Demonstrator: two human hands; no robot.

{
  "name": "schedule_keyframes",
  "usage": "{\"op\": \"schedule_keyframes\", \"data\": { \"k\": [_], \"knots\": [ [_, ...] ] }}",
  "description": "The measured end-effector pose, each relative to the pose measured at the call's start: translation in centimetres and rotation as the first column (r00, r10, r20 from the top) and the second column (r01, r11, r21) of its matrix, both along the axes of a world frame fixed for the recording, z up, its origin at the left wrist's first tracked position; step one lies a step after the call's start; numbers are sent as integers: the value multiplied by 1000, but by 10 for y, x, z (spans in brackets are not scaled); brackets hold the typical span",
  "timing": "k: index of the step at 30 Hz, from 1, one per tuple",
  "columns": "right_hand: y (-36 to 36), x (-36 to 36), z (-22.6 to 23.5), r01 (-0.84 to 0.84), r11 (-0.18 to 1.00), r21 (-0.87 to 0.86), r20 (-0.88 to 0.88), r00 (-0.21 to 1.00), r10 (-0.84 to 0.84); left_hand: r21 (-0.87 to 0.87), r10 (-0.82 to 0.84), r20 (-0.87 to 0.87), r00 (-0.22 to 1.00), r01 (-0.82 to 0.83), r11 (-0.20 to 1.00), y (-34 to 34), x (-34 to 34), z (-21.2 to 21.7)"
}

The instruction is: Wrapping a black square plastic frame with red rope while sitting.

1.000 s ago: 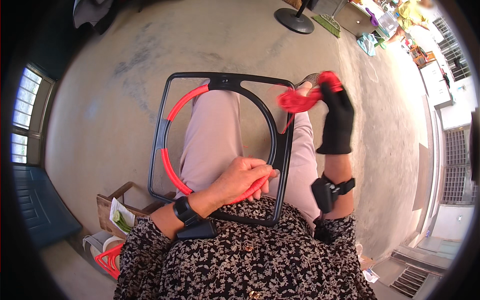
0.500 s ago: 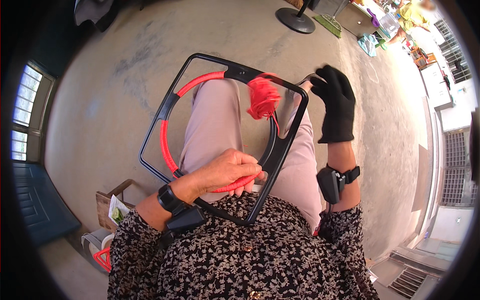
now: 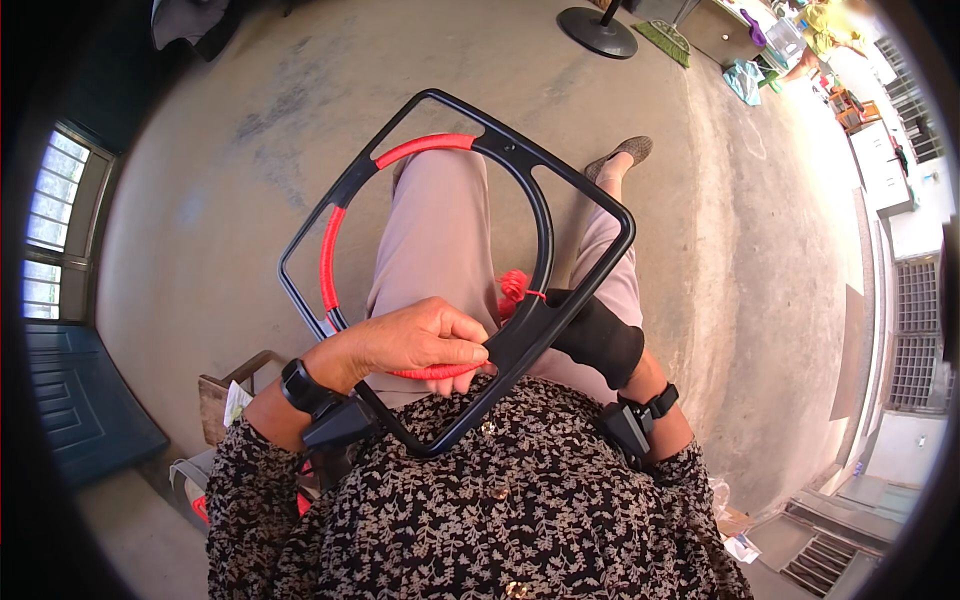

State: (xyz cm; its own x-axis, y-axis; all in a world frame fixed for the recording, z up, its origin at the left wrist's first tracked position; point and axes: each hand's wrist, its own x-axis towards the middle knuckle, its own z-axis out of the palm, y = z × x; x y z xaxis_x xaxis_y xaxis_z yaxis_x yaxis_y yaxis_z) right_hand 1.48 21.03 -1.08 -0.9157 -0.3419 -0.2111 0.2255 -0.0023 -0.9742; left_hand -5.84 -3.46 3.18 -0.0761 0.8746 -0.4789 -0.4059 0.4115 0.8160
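A black frame (image 3: 590,200), square outside with a round ring inside, rests tilted over my lap. Red cord (image 3: 328,260) is wound around the ring's left and near parts. My left hand (image 3: 410,340), bare and wearing a black wrist strap, grips the ring's near edge over the red winding. My right hand (image 3: 600,340) wears a black glove and sits under the frame's lower right side, closed on the cord. A small red bundle of cord (image 3: 513,285) shows inside the ring just left of the glove, with a strand running to it.
Bare concrete floor lies all around my legs. My foot in a grey shoe (image 3: 620,153) points ahead. A round black stand base (image 3: 597,30) is far ahead. An open cardboard box (image 3: 225,395) sits at my left, beside a blue panel (image 3: 80,400).
My gloved right hand came down from the frame's far right corner to its near right side, bringing the red bundle through the ring. The frame has turned and tilted. My left hand kept its grip.
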Motion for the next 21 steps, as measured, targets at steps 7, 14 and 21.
{"op": "schedule_keyframes", "data": {
  "k": [7,14,21],
  "knots": [
    [-33,13,12,-30,916,400,-229,965,132,73,507,199,839,-528,846,1,0,-16],
    [-21,27,-25,184,897,403,-164,978,-127,58,615,333,714,-667,743,11,6,-14],
    [-26,12,-37,322,946,-39,371,883,-286,93,616,383,689,-692,716,9,11,-17]
  ]
}}
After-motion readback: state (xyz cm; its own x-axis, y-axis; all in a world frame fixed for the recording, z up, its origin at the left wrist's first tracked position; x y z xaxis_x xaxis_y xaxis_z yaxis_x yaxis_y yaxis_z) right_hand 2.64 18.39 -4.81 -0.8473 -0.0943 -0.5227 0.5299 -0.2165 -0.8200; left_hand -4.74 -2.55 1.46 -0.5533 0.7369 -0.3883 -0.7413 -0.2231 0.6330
